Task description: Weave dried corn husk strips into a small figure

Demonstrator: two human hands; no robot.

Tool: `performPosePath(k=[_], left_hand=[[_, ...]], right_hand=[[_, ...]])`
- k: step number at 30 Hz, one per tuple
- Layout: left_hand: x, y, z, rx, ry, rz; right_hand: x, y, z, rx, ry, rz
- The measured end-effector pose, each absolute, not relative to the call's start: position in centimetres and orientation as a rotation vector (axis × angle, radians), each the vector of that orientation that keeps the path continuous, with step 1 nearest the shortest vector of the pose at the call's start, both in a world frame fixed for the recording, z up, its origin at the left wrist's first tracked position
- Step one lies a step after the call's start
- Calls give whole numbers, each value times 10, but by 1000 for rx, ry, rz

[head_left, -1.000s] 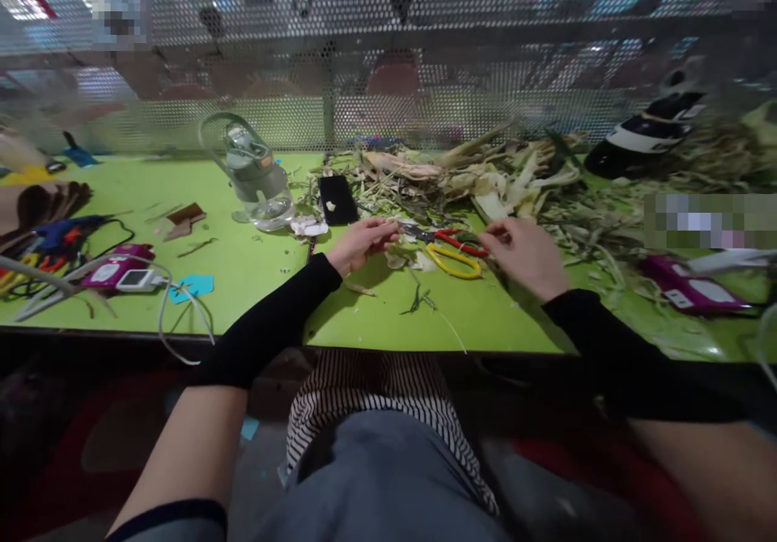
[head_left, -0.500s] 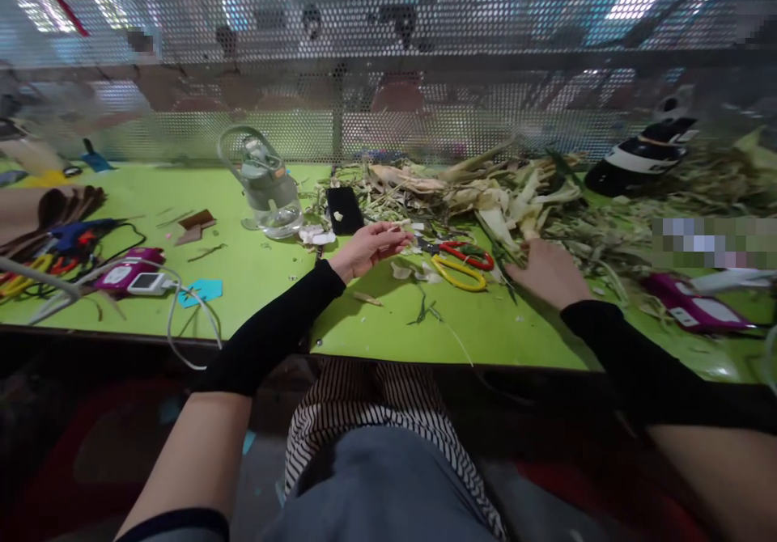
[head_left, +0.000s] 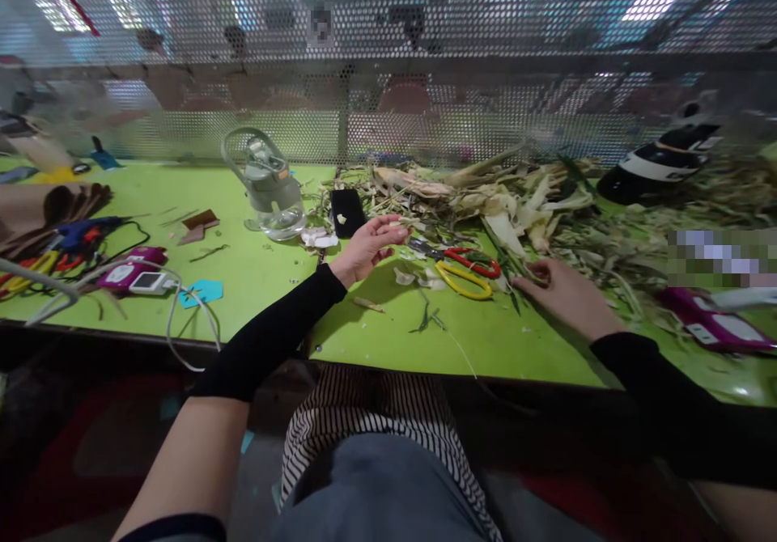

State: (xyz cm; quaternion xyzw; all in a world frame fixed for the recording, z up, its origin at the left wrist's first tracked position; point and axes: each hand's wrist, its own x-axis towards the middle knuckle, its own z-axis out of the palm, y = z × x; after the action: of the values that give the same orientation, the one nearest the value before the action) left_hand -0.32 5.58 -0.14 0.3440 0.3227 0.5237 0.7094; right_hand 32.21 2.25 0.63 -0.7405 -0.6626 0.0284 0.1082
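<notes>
My left hand is raised over the table, thumb and fingers pinching a small pale piece of plant husk. To the right, my right hand is low at the near edge of the husk pile, thumb and forefinger drawn together. A green leaf strip runs up to those fingertips, but what they grip is not clear. Between the hands lie scissors with one red and one yellow handle. Dry pale corn husks are heaped behind them. Pale scraps and green bits lie in front.
A clear water bottle stands behind my left forearm, beside a black phone. Purple glue-gun-like devices sit at left and right, with cables at left. A dark bottle leans at right. A perforated metal screen closes the back.
My right hand has shifted right and slightly toward me, away from the husk base. The left hand keeps its pinch nearly in place. The view has turned a little.
</notes>
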Motion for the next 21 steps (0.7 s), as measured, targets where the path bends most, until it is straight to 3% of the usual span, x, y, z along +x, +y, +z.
performPosePath(k=[5,14,21], left_hand=[[-4,57,-4,799,706,1147],[10,38,-2,995,695,995],[7,33,-2,1475,939,1015]], right_hand=[[315,21,9,-1977,-1970,-41],[208,24,11,-1247,-1893,647],[190,28,-1,-1118,-1852,665]])
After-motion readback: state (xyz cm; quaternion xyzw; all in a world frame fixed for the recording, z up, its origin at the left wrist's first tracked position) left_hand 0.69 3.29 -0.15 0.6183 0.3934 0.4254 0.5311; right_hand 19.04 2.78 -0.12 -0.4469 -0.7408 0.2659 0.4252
